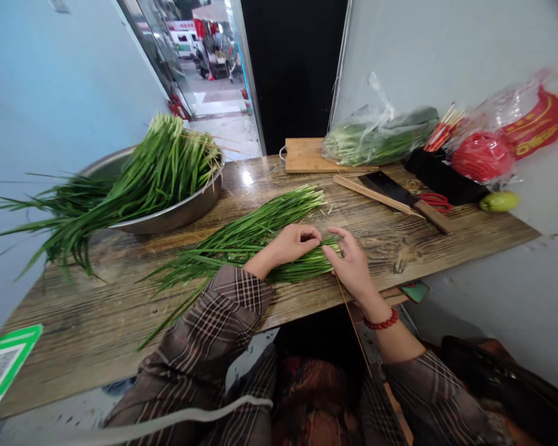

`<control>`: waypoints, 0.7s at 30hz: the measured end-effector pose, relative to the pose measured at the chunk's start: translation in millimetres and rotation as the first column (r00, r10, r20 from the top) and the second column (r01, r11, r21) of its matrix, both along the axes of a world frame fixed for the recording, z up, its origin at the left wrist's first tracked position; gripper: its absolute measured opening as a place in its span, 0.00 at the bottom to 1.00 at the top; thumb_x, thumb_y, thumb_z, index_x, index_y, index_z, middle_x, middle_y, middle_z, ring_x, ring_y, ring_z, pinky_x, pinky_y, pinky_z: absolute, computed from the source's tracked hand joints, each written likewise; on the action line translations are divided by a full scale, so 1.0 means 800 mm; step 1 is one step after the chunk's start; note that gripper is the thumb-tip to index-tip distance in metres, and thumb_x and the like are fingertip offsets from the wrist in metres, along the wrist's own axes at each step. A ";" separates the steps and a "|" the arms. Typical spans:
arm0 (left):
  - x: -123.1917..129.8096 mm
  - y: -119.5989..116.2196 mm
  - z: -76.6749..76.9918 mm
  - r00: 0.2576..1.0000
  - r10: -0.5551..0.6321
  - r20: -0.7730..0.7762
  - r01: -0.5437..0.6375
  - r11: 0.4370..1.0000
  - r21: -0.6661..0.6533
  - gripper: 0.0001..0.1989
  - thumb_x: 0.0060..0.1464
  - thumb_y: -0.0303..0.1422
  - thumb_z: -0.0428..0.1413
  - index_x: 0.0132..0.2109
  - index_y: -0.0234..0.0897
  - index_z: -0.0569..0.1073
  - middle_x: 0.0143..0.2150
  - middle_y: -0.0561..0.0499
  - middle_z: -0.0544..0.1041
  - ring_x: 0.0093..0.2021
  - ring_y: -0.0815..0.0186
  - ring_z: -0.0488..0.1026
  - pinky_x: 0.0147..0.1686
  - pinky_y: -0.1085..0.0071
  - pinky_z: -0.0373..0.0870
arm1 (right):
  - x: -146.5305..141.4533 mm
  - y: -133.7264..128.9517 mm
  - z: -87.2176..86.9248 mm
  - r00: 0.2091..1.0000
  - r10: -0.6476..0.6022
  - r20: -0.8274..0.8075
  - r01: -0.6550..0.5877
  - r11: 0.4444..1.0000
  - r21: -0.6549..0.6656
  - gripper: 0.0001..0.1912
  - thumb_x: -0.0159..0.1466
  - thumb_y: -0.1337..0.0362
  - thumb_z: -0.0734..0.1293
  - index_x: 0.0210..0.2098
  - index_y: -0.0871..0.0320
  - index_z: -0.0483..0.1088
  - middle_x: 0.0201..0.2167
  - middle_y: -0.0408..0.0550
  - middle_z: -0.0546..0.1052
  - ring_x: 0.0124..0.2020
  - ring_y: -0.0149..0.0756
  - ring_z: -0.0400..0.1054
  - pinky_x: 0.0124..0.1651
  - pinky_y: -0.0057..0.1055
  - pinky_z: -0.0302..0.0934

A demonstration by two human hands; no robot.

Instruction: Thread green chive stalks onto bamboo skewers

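A bunch of garlic chives point(302, 269) lies on the wooden table under my two hands, pale stem ends to the right. My left hand point(295, 244) is closed in a pinch over the stems; what sits between its fingertips is too small to make out. Close to it, my right hand point(352, 263) curves over the stem ends, thumb and index finger apart. A thin brown stick or strip point(351, 322) runs from the chives by my right hand down past the table edge. Just behind lies a second bunch of chives point(265, 217).
At the left stands a metal basin point(181, 210) heaped with chives. Toward the back right are a cutting board point(304, 155), bagged greens point(376, 139), a bundle of thin sticks point(372, 193), a cleaver point(407, 198) and a green fruit point(499, 201). The table's front edge point(302, 316) is near me.
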State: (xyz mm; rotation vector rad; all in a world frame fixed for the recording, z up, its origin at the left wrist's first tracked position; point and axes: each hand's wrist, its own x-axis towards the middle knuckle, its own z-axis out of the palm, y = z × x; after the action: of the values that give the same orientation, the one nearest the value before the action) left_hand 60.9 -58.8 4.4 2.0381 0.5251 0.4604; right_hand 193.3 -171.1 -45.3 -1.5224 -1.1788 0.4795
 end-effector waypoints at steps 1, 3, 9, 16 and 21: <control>-0.001 0.000 0.002 1.000 -0.014 -0.009 0.014 1.000 0.008 0.08 0.53 0.30 0.54 0.34 0.31 0.77 0.32 0.50 0.78 0.32 0.69 0.72 0.36 0.74 0.66 | 0.000 0.000 0.000 1.000 0.006 -0.001 -0.006 1.000 0.007 0.20 0.61 0.59 0.64 0.52 0.56 0.66 0.25 0.40 0.65 0.23 0.31 0.58 0.29 0.30 0.58; -0.003 0.006 0.005 1.000 0.008 -0.015 -0.007 0.998 0.064 0.09 0.54 0.31 0.54 0.35 0.32 0.77 0.34 0.49 0.79 0.35 0.67 0.73 0.38 0.73 0.67 | 0.000 0.001 0.000 1.000 0.021 0.000 -0.021 1.000 0.019 0.18 0.62 0.59 0.64 0.50 0.57 0.67 0.27 0.41 0.68 0.25 0.32 0.60 0.32 0.30 0.58; -0.016 0.058 -0.002 0.869 0.489 0.068 -0.458 0.747 0.482 0.11 0.55 0.29 0.52 0.41 0.33 0.78 0.39 0.46 0.78 0.40 0.63 0.72 0.45 0.66 0.67 | 0.000 0.002 0.000 1.000 0.016 0.016 -0.016 1.000 -0.013 0.14 0.62 0.58 0.63 0.46 0.56 0.69 0.27 0.41 0.69 0.25 0.31 0.60 0.31 0.29 0.57; -0.020 0.082 -0.020 0.815 0.572 -0.096 -0.365 0.635 0.681 0.14 0.57 0.30 0.52 0.49 0.37 0.76 0.47 0.44 0.76 0.49 0.56 0.68 0.50 0.60 0.63 | 0.000 0.002 -0.003 0.999 0.015 0.033 -0.014 1.000 -0.010 0.14 0.62 0.58 0.63 0.46 0.56 0.69 0.26 0.41 0.68 0.25 0.31 0.60 0.30 0.29 0.57; -0.018 0.072 -0.022 0.808 0.567 -0.158 -0.289 0.616 0.733 0.11 0.57 0.32 0.53 0.43 0.41 0.79 0.43 0.44 0.75 0.47 0.54 0.67 0.45 0.59 0.62 | 0.000 0.003 -0.002 0.999 0.029 0.015 -0.029 1.000 -0.003 0.14 0.62 0.58 0.63 0.46 0.56 0.69 0.28 0.42 0.70 0.27 0.32 0.62 0.30 0.29 0.59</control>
State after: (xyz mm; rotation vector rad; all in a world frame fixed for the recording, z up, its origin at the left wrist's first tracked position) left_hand 46.2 -0.8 -13.3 2.7447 1.2786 0.6175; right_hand 193.4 -169.0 -46.6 -1.5154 -1.2143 0.4900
